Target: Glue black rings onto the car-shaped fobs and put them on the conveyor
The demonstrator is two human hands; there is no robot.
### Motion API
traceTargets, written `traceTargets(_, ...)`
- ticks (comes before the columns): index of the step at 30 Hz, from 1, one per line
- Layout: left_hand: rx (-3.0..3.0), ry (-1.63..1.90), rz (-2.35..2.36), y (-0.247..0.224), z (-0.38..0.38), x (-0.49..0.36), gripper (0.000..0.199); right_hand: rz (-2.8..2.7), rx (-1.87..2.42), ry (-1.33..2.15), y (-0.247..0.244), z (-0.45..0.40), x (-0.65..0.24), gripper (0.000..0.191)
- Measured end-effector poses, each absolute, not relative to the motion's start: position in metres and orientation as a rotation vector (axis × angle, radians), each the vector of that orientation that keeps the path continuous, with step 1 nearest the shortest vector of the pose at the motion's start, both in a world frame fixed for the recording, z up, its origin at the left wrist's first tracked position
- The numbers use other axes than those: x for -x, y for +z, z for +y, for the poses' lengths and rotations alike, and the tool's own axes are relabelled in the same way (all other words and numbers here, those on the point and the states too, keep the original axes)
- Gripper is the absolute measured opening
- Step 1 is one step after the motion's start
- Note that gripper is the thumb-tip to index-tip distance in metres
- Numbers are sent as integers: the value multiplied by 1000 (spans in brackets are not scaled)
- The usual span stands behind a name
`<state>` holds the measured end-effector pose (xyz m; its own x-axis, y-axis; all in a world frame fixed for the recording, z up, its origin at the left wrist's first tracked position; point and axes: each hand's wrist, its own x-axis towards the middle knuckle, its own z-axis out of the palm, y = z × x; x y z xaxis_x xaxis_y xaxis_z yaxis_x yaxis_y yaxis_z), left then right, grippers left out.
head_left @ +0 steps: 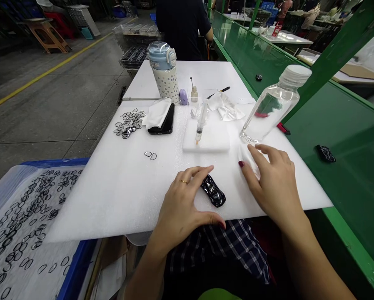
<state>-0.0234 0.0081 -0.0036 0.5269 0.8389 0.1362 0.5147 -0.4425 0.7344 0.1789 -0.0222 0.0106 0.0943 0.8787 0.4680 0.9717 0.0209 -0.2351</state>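
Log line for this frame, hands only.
left hand: cupped around glossy black piece | right hand: fingers on white wipe | surface: foam sheet

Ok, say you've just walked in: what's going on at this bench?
A person sits at a white foam sheet. Their left hand curves around a glossy black piece, while their right hand is over a pale wipe. A syringe lies on a foam block beyond them. Small black loops lie piled on the sheet.
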Motion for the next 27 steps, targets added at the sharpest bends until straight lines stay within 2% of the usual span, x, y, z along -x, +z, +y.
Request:
traceTargets(2,-2013,745,1079,-4,8,27,86,-1861,1786,-144,10,-25,-159,51)
traceTargets(5,-1924,856,1107,-7,8,32,78,-1983,1662,76,5,-34,-133,52)
traceTargets(8,-1990,829,1189,-10,8,33,61,-1819,1757,46,4,-46,-163,52)
traceTargets(12,-2109,756,1267,-11,6,31,36,-1134,2425,-227,6,-83,-277,58)
traceTargets(14,-2154,755,1272,-11,5,29,33,-863,2860,-42,4,-109,-329,66)
traceTargets(16,-2189,767,1266,-11,5,27,31,-767,2959,55,2,-129,-363,72)
traceTargets(19,-2206,777,1260,-11,5,25,29,-755,2967,53,3,-132,-385,73)
traceTargets(27,-2140,767,1268,-7,2,27,27,-906,2824,-2,1,-49,-424,62)
